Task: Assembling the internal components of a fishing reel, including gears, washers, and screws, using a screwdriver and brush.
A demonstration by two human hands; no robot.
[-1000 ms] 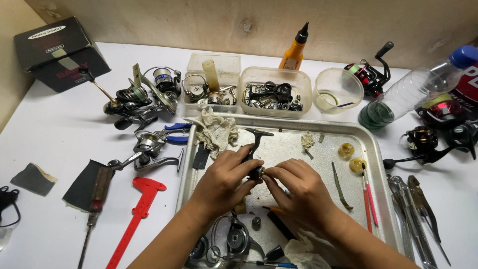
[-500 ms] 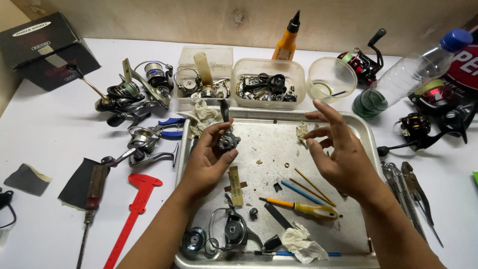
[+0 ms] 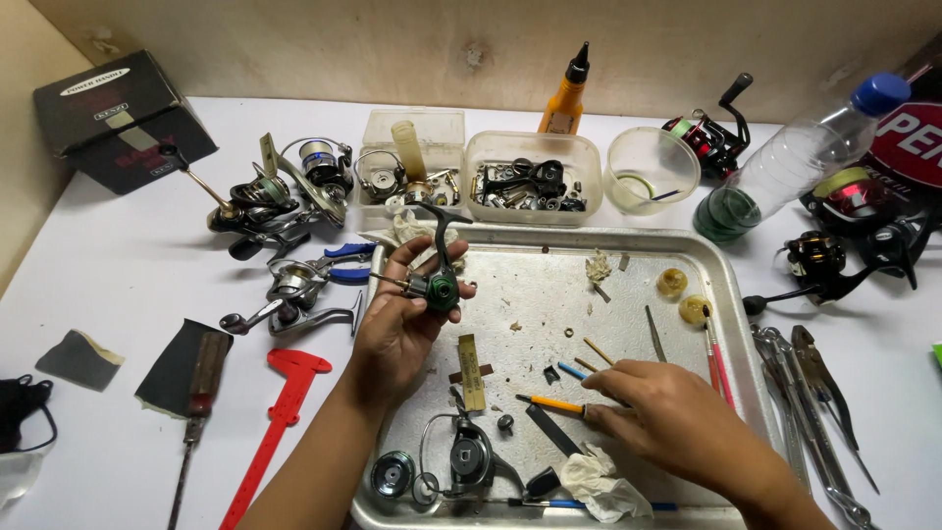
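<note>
I note the left hand [image 3: 397,319] raised at frame centre-left, palm up, fingers curled, its grip holding a green reel part [image 3: 437,285] above the metal tray [image 3: 731,294]; the right hand [image 3: 667,417], lower right, lies palm down, grip closed on a yellow-handled screwdriver [image 3: 551,403] resting on the tray.

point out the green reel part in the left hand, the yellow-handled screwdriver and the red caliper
green reel part [image 3: 438,288], head view, on its green round body
yellow-handled screwdriver [image 3: 555,403], head view, on the yellow handle
red caliper [image 3: 278,412], head view, on the upper beam below its jaw
</note>
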